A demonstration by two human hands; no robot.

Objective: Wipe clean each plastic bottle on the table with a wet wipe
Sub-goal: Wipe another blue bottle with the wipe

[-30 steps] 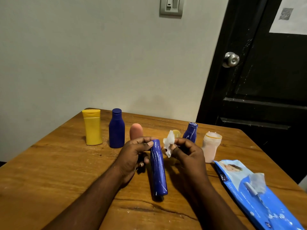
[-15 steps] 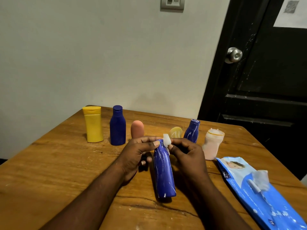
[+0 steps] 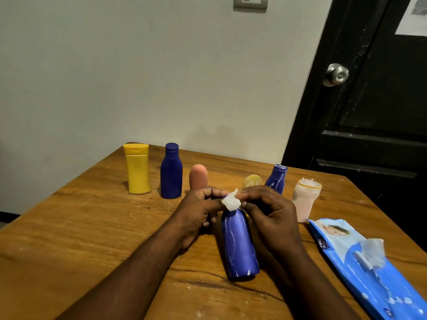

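Seven plastic bottles share a wooden desk [image 3: 80, 227] as a person works on one of them, seen from the head camera. The tall blue bottle [image 3: 239, 245] leans with its base toward the near edge of the desk and its top raised between both hands. The left hand [image 3: 196, 211] has its fingers curled round the bottle's top end. The right hand [image 3: 275, 218] pinches a balled-up wet wipe [image 3: 230, 201] against the cap. Whether the base rests on the wood or hangs just above it cannot be told. White streaks run down the bottle's side, so most of its body looks not yet wiped.

The likely trouble from here is the grip. Held only at the top, the slick bottle could swing or slip and knock the row behind. The wipe is bunched small and may smear the streaks rather than lift them unless it is opened out.

Behind the hands stand a yellow bottle [image 3: 137, 168], a dark blue bottle [image 3: 171, 172] beside it and a salmon bottle [image 3: 198, 176]. Then come a small tan bottle [image 3: 251, 181] partly hidden by the fingers and a small blue bottle [image 3: 276, 179] streaked white. A pale pink bottle [image 3: 303, 199] stands just beside the right hand and is the likeliest to be bumped. A blue pack of wipes [image 3: 369, 269] lies along the desk's right edge, a sheet poking from its opening. Beyond are a black door [image 3: 369, 135] with a metal knob [image 3: 336, 74] and a wall switch [image 3: 250, 2].
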